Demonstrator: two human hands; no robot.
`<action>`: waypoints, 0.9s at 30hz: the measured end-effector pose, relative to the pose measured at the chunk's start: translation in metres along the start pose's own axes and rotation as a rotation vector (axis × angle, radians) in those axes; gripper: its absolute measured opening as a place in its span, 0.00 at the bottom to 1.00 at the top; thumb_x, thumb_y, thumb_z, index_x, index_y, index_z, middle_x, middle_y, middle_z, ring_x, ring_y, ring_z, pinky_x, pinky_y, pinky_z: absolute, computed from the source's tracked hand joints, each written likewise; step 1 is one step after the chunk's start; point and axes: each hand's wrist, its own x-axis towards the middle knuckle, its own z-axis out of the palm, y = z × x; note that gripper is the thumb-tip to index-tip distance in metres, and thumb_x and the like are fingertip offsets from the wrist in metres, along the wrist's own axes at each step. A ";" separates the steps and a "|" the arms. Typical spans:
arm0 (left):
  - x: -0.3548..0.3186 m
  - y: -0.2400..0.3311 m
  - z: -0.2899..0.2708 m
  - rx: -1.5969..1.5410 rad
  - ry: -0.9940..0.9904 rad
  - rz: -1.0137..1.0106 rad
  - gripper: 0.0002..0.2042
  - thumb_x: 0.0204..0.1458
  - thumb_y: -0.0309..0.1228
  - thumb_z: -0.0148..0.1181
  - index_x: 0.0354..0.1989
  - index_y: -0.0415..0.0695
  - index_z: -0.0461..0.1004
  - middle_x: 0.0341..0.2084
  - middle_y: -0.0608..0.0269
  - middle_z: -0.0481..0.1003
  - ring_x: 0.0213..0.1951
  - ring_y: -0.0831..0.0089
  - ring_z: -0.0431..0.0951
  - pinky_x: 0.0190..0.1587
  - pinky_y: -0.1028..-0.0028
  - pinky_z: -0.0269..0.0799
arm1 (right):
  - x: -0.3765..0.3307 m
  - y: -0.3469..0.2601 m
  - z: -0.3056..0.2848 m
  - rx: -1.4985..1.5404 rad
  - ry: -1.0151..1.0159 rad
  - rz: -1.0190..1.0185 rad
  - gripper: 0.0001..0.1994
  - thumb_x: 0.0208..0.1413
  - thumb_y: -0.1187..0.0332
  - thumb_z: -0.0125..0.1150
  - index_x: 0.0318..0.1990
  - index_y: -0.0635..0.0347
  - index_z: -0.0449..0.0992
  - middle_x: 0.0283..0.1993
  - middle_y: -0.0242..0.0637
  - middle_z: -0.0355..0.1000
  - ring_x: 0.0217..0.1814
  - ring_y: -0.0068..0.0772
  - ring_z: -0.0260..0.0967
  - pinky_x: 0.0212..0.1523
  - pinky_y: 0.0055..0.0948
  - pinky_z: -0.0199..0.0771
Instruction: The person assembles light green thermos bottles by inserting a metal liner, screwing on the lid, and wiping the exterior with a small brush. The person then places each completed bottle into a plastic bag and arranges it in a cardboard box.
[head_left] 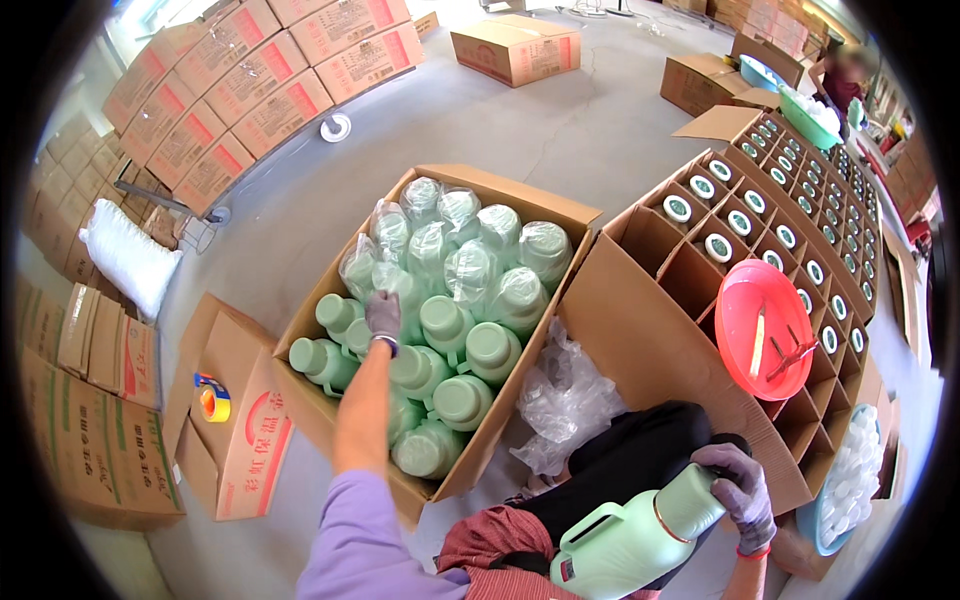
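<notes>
Clamping the right hand onto the lidded end of a mint-green flask, tilted across the lap. Reaching with the left hand into an open carton, down among more green flasks, some bagged in clear plastic; cannot tell if closed on one. With a red basin of tools to the right, resting on a partitioned carton of white-rimmed vessels
</notes>
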 end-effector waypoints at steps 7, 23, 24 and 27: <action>-0.136 0.206 -0.106 -1.546 -0.884 0.396 0.17 0.63 0.36 0.52 0.56 0.40 0.70 0.50 0.59 0.77 0.52 0.67 0.78 0.55 0.64 0.75 | 0.057 -0.027 0.001 -0.275 -0.029 -0.268 0.25 0.42 0.69 0.70 0.51 0.65 0.76 0.53 0.48 0.72 0.55 0.47 0.71 0.58 0.36 0.70; -0.306 0.348 -0.020 -1.109 -0.567 1.067 0.40 0.61 0.52 0.53 0.70 0.33 0.50 0.65 0.44 0.59 0.68 0.54 0.59 0.72 0.58 0.51 | 0.183 -0.034 0.023 0.322 0.581 -0.370 0.08 0.55 0.77 0.55 0.42 0.65 0.75 0.35 0.42 0.75 0.41 0.33 0.74 0.45 0.36 0.73; -0.321 0.316 -0.017 -0.824 -0.394 1.194 0.39 0.61 0.50 0.56 0.70 0.33 0.51 0.66 0.46 0.59 0.68 0.54 0.58 0.72 0.58 0.50 | 0.162 -0.055 0.024 0.586 0.492 -0.366 0.08 0.57 0.73 0.58 0.42 0.66 0.75 0.35 0.36 0.76 0.39 0.21 0.70 0.42 0.31 0.72; -0.354 0.285 0.028 -0.287 -0.083 1.249 0.34 0.57 0.39 0.62 0.68 0.34 0.58 0.62 0.48 0.65 0.65 0.56 0.64 0.68 0.61 0.57 | 0.146 -0.019 0.007 0.312 0.542 -0.331 0.09 0.55 0.72 0.59 0.42 0.66 0.74 0.35 0.33 0.75 0.38 0.18 0.67 0.41 0.29 0.71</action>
